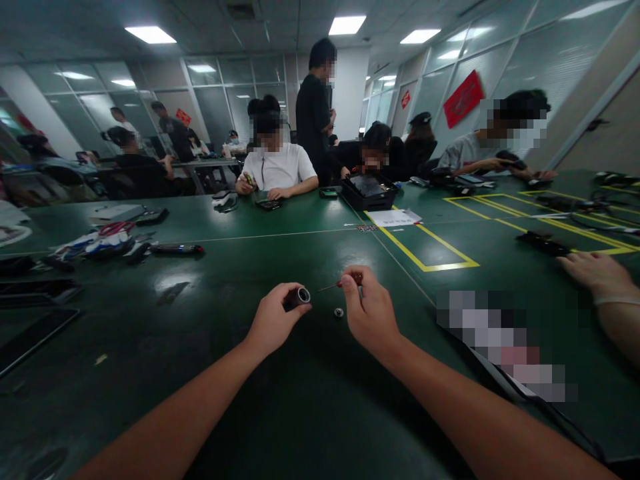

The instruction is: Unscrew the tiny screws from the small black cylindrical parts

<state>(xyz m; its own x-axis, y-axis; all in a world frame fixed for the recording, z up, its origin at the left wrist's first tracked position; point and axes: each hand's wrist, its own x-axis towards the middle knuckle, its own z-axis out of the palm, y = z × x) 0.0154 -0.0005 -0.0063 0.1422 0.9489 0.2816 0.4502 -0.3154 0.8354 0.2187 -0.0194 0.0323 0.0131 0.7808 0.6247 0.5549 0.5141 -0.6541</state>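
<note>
My left hand (pixel 274 319) is closed round a dark cylinder (pixel 303 295). The cylinder's open round end, with a pale rim, faces right. In my right hand (pixel 369 310) is a small screwdriver (pixel 342 283) with a reddish handle, gripped between thumb and fingers. Its thin shaft points left toward the cylinder's open end, with a gap between them. A small round metallic part (pixel 339 312) lies on the green table (pixel 310 413) between my hands, nearer the right one. The inside of the cylinder is too dark to make out.
Tools and gloves (pixel 103 243) lie at the left, beside a dark pen-shaped tool (pixel 177 249). Across the table, people work near a black bin (pixel 369 193). Yellow tape (pixel 425 257) marks the right side. A co-worker's hand (pixel 595 272) rests at the far right.
</note>
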